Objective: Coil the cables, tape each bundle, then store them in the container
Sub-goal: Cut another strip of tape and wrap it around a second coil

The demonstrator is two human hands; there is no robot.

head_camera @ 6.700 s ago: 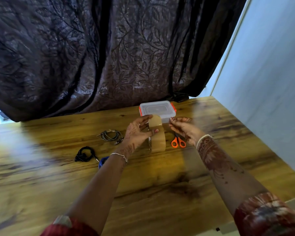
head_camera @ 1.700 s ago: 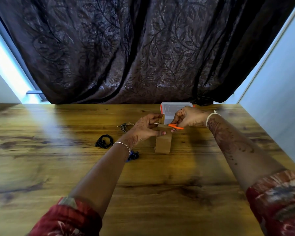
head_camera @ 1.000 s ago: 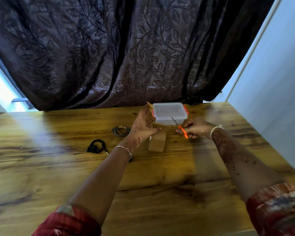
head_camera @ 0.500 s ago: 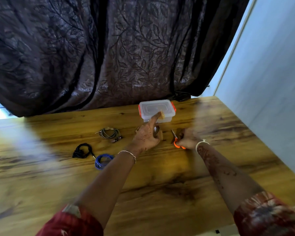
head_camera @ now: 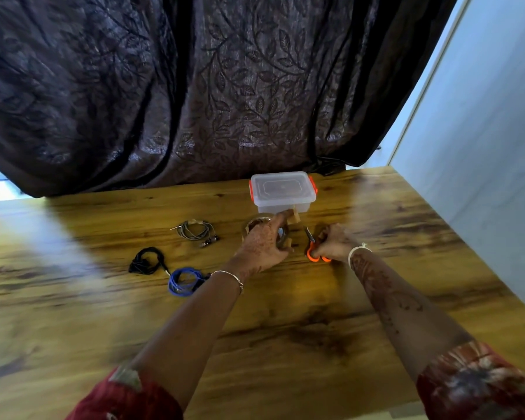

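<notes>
The left hand lies over the tape roll, which sits flat on the surface. Its index finger is stretched out straight toward the far edge, and a short strip of tape clings to its tip. The thumb bends at the near side of the roll. The other fingers are hidden, so I cannot tell whether the hand grips the roll or only rests on it. Just to its right, the right hand curls its fingers round the orange handles of the scissors. The blades point away toward the far edge, low against the wood.

Beyond both hands the container stands close to the far edge, right of the middle. Its lid is on and the orange clips are at either end. The strip of tape shows just in front of its near wall. The plastic is cloudy (whatever is inside cannot be made out).

All three cables lie coiled on the surface, left of the hands and outside the container. The grey cable is nearest the tape roll and has a tan scrap on its far side. The black cable lies further toward the left edge. The blue cable is nearest the person, partly under the left wrist.

The surface is glossy, streaked brown wood. A dark leaf-patterned curtain hangs along its far edge, and a pale wall runs along the right edge.
</notes>
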